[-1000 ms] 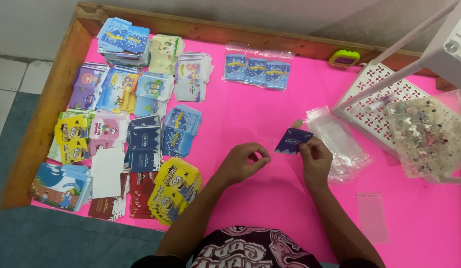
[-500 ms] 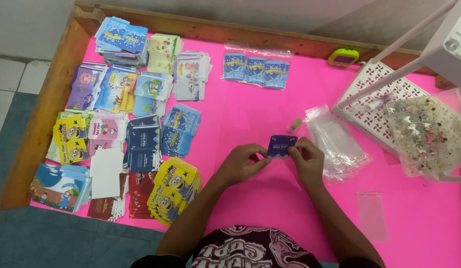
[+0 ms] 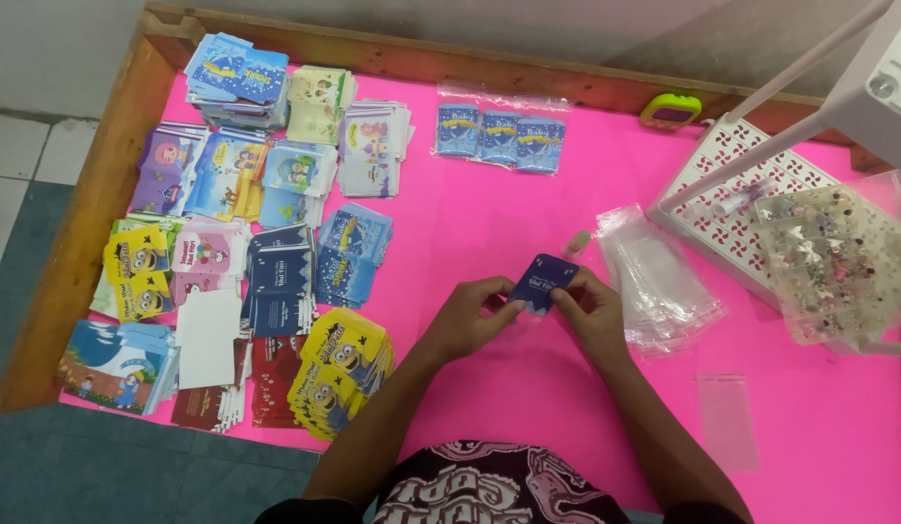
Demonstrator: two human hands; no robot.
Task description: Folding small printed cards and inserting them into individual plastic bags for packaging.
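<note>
A small dark blue card [image 3: 544, 278] is pinched between my two hands above the pink table [image 3: 528, 408]. My left hand [image 3: 473, 315] grips its lower left edge with thumb and fingers. Its right side is gripped by my right hand [image 3: 590, 309]. Just right of my hands lies a loose pile of clear plastic sleeves [image 3: 657, 277]. A small tan object [image 3: 577, 242] rests on the table just beyond the card.
Several stacks of colourful printed cards [image 3: 266, 223] cover the left half of the table. Three bagged blue cards [image 3: 499, 136] lie at the back. A white perforated basket [image 3: 732, 209], a clear tray of trinkets [image 3: 827, 262], a green-and-purple gadget [image 3: 670, 110] and one empty sleeve [image 3: 727, 419] sit right.
Both hands have carried the blue card a little left and toward me, and it has turned flatter, with its printed face up. The piles on the table have not moved.
</note>
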